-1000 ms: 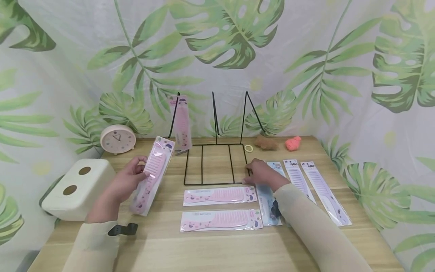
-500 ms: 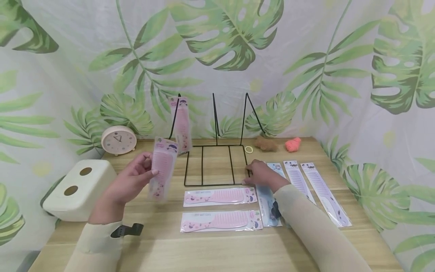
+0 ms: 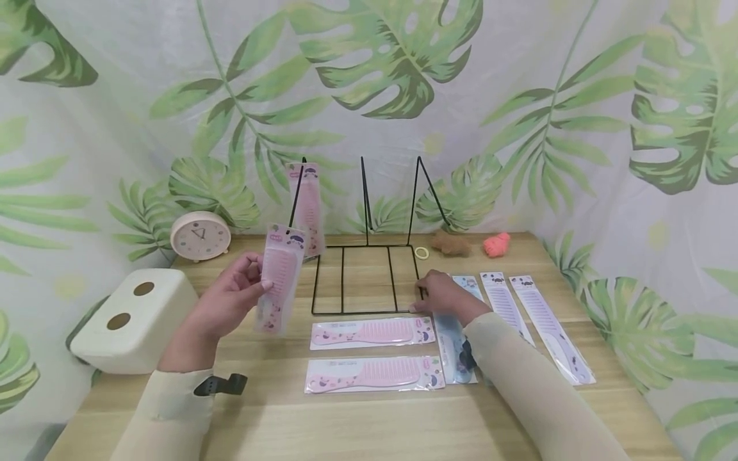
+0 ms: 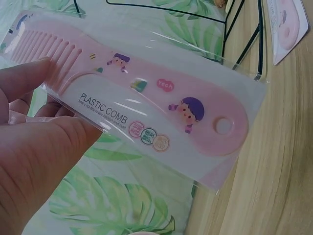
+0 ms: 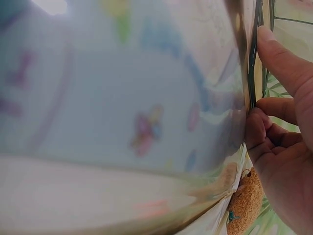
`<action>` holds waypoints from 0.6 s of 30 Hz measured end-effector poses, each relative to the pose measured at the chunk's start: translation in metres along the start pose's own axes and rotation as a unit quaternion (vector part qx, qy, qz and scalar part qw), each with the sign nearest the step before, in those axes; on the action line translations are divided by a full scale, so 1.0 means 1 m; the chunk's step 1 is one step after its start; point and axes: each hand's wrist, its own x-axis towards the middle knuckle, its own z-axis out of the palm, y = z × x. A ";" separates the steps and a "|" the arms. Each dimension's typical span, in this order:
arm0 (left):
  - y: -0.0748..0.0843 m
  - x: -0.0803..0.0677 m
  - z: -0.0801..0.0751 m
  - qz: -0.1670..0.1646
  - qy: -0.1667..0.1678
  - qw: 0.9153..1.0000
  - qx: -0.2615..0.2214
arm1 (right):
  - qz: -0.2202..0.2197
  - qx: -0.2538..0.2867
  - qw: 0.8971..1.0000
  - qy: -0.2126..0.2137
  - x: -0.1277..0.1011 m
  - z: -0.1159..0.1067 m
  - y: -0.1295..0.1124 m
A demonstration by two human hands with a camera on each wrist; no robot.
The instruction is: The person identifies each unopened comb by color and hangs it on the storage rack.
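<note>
Two hands work at a black wire rack (image 3: 365,275). Left hand (image 3: 230,301) pinches a packaged pink comb (image 3: 280,279) upright, left of the rack; right hand (image 3: 442,294) grips its front right corner. Next, likely slotting the comb in.

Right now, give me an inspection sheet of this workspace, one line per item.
Surface: wooden table, light grain.
Job's things: packaged pink comb held upright; black wire rack with one pink comb leaning in it.
Clutter: two pink combs flat in front, blue and lilac combs at right, clock, white box, hair ties.
Hands: left hand pinches the comb; right hand grips the rack's front corner.
Cables: nothing seen.
Surroundings: leaf-print cloth backdrop.
</note>
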 end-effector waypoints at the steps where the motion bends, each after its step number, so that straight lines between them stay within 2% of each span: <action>1: 0.000 0.001 0.000 -0.002 0.001 1.000 0.003 | 0.001 0.001 1.000 0.000 0.000 0.000 0.000; 5: 0.001 0.010 -0.001 -0.024 0.021 0.999 -0.005 | 0.000 -0.003 1.000 0.001 -0.001 -0.001 0.000; 8: 0.004 0.021 0.002 -0.066 0.068 0.995 -0.024 | 0.000 -0.006 1.000 0.002 -0.001 -0.002 -0.001; 12: 0.012 0.040 0.010 -0.115 0.146 0.982 -0.032 | 0.000 -0.006 1.000 -0.001 -0.001 -0.002 -0.001; 18: 0.025 0.070 0.024 -0.145 0.229 0.962 0.005 | -0.001 -0.011 1.000 -0.001 0.000 -0.001 -0.001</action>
